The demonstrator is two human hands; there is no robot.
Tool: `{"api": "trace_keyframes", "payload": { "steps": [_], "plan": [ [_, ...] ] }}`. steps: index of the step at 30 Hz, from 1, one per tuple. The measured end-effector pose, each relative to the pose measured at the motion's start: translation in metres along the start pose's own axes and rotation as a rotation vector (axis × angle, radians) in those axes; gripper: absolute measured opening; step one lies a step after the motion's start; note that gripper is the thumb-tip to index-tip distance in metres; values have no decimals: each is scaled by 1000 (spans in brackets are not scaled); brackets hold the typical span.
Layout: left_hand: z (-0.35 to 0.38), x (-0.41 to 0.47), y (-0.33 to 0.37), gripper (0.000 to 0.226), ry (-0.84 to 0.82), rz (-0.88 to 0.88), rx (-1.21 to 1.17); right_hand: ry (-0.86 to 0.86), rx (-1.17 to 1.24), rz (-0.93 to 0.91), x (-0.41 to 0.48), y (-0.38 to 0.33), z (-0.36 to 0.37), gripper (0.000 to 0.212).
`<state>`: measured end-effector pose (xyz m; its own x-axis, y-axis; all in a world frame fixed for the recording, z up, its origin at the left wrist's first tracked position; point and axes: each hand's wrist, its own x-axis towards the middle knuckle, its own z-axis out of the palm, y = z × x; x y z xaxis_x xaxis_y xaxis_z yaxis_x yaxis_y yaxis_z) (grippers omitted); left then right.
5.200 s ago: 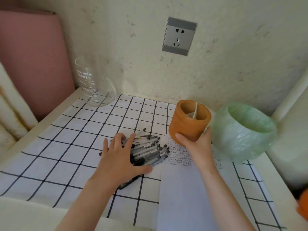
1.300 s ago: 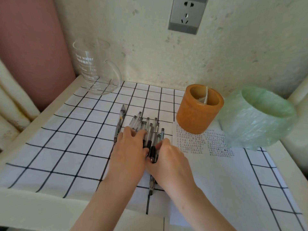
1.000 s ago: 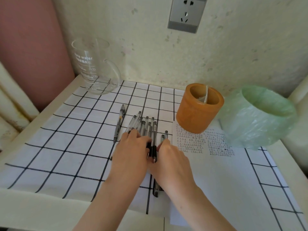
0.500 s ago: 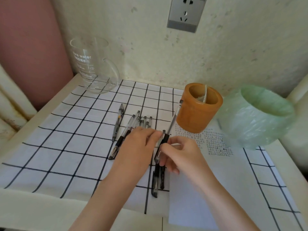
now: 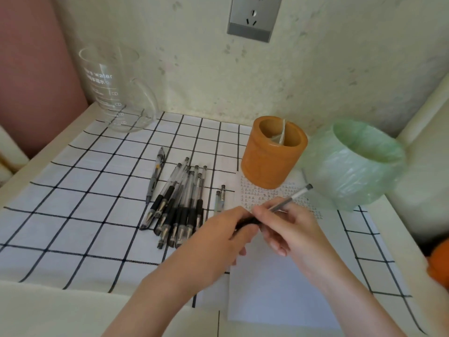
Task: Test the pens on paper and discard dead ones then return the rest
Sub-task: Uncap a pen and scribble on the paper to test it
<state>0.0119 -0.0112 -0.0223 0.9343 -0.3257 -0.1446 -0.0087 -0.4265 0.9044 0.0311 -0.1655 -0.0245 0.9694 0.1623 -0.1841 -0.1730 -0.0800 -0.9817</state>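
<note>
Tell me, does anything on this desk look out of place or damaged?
Nothing looks damaged or spilled. One grey pen lies apart, left of the pen pile, and two short pens lie apart on its right.

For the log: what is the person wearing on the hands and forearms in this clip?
Nothing shows. The left hand and right hand are bare, with no gloves, and no rings or watch visible. Both forearms are uncovered right down to the frame's bottom edge, so no sleeve is in view.

Both hands, left hand (image 5: 218, 235) and right hand (image 5: 289, 229), grip clear black-grip pen (image 5: 289, 199) over white scribbled paper sheet (image 5: 279, 283); bundle of black-grip pens (image 5: 181, 203) beside, round orange pen holder (image 5: 273, 152) behind.
</note>
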Motion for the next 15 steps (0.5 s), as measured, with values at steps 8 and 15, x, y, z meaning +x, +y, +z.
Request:
{"api": "trace_keyframes", "payload": {
  "steps": [8, 15],
  "plan": [
    [13, 6, -3, 18, 54, 8, 63, -17, 65, 11, 2, 2, -4, 12],
    [15, 11, 2, 19, 143, 58, -19, -44, 94, 21, 4, -4, -9, 18]
  ]
}}
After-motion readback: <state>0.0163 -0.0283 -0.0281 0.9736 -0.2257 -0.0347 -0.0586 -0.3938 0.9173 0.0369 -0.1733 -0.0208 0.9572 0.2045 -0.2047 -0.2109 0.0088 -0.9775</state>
